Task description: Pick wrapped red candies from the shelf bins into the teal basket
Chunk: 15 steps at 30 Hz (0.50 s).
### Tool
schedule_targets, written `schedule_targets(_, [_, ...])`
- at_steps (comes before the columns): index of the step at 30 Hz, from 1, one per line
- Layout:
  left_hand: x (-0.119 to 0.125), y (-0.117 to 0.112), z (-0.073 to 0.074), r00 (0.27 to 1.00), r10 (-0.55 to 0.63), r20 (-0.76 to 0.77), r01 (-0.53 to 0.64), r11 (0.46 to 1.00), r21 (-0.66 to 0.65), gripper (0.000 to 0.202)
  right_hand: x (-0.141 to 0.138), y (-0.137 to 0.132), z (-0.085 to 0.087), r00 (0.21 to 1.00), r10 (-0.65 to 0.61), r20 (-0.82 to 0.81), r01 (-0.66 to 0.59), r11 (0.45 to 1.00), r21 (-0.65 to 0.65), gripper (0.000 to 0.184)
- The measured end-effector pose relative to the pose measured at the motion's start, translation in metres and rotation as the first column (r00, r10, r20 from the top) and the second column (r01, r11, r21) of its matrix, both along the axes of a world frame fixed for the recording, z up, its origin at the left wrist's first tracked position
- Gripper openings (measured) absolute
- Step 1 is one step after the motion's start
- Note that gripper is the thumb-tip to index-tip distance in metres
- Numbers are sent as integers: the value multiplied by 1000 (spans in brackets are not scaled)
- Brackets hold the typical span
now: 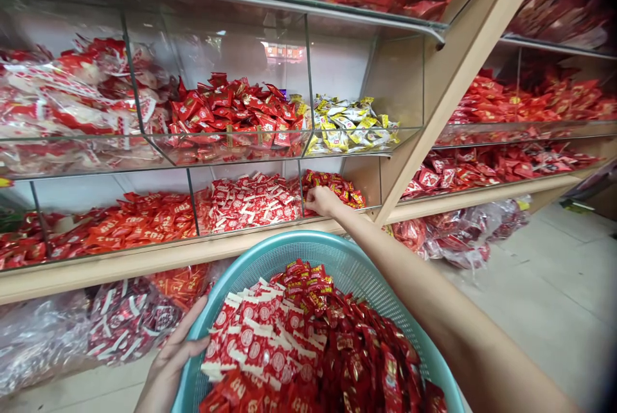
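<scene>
1. Before us is the basket (380,281), with candies (255,342) inside.
2. Our left hand (168,358) is at its left side.
3. Beyond the basket, our right hand (324,201) is at the right-end compartment (372,180) of the lower shelf (144,257).
4. Filled bags (130,323) lie beneath this shelf.

Right of the glass divider (301,188), open air above red candies (340,187); shelf (236,155) overhead, basket (245,270) close in front.

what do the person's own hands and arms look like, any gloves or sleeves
Both the left hand and the right hand are ungloved, with no rings visible. The right forearm looks slim and bare, with no sleeve, watch or bracelet showing. The left forearm is out of frame.
</scene>
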State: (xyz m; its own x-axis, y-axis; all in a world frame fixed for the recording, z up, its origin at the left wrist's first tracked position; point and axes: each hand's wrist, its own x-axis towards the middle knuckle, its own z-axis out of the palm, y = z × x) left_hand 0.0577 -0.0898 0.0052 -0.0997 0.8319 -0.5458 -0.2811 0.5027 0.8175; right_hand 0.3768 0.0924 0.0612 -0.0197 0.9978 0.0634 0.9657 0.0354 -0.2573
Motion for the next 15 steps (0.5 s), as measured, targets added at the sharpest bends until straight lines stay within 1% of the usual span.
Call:
schedule_targets(4, [2,-1,-1,999,-1,32,0,1000,10,64,0,-1,0,1000,-8,10,8,1000,-19,22])
schedule_targets(9, [6,-3,2,997,31,73,-32,999,13,68,-9,0,3,1000,-24,4,24,999,-30,23])
schedule_targets(12, [6,-4,4,997,36,63,-36,999,14,66,-6,1,3,999,-20,-43,19,1000,-24,21])
schedule_targets(14, [6,-5,5,998,30,54,-31,1000,7,63,2,-3,8,997,-16,-80,15,1000,-8,19])
schedule_targets(15, [7,-6,6,998,29,55,-29,1000,-4,63,7,-9,12,992,-11,-128,12,1000,11,19])
